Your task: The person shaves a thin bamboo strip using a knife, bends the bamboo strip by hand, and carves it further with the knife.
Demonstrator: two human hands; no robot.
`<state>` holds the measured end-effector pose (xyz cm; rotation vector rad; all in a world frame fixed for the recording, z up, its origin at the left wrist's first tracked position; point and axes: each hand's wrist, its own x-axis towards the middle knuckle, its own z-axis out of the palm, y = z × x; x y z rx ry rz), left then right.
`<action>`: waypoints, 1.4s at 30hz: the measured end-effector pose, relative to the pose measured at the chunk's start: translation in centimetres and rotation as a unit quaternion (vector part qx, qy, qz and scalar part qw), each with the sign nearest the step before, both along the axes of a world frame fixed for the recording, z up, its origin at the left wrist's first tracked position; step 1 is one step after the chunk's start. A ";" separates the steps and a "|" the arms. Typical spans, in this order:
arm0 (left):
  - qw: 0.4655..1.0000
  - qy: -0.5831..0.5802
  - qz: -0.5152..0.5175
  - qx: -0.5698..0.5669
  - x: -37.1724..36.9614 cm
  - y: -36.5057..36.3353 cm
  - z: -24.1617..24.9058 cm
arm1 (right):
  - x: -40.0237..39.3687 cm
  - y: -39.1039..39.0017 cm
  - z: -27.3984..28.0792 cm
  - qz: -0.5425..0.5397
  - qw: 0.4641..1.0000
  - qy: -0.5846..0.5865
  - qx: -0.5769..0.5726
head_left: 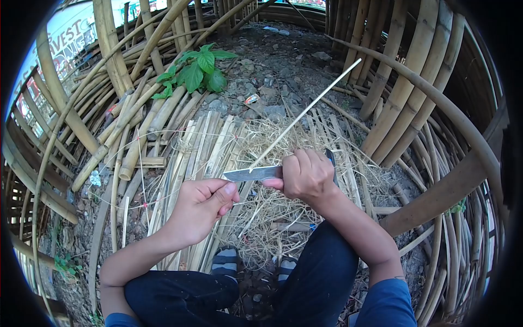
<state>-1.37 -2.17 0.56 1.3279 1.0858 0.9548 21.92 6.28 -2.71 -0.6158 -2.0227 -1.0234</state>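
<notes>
My right hand [306,175] is wrapped round the handle of a knife [253,174], its blade pointing left. A thin pale bamboo strip [310,108] rises from the blade toward the upper right. Close to the blade's tip, my left hand [204,206] is closed in a pinch, with a thin strand seeming to come from its fingers; what lies inside the pinch is too small to name. Beneath both hands are curly bamboo shavings [256,218] and a row of split bamboo slats [199,144].
Bamboo poles [417,87] stand at the right, and more poles [111,49] stand at the left. A curved pole [436,95] arches over the right side. A leafy green plant [202,70] grows beyond the slats. Thin strings with red ties [145,205] cross at the left.
</notes>
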 end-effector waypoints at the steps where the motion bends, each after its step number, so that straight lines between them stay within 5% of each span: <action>1: 1.000 0.005 0.004 0.008 0.0 0.0 0.0 | 0.4 0.5 0.1 -0.030 0.999 0.014 0.013; 3: 1.000 -0.001 0.015 0.002 -1.6 0.0 -1.3 | 1.8 0.9 0.2 -0.157 0.974 0.149 -0.069; 4: 1.000 -0.006 0.027 -0.002 -2.4 0.0 -1.9 | 3.6 1.6 1.4 -0.249 0.899 0.293 -0.211; 6: 0.999 -0.012 0.037 -0.030 -3.4 -0.2 -2.7 | 6.7 2.8 -0.2 -0.246 0.905 0.312 -0.155; 11: 0.997 -0.016 0.046 -0.068 -2.8 0.7 -2.2 | 5.2 2.2 -1.3 -0.156 0.894 0.311 -0.282; 15: 0.999 0.001 0.012 -0.044 -0.6 1.3 -2.1 | 1.2 0.2 -0.9 0.026 0.911 0.218 -0.350; 24: 0.998 0.010 -0.025 -0.054 0.6 1.5 -1.9 | -2.7 -1.9 -0.8 0.071 0.962 0.090 -0.250; 26: 0.998 0.015 -0.029 -0.047 0.6 1.4 -1.9 | -2.5 -2.0 -0.7 0.011 0.979 0.058 -0.196; 42: 0.999 0.041 0.002 0.008 0.3 0.4 -1.0 | -0.8 -0.5 -0.7 -0.046 0.994 0.036 -0.093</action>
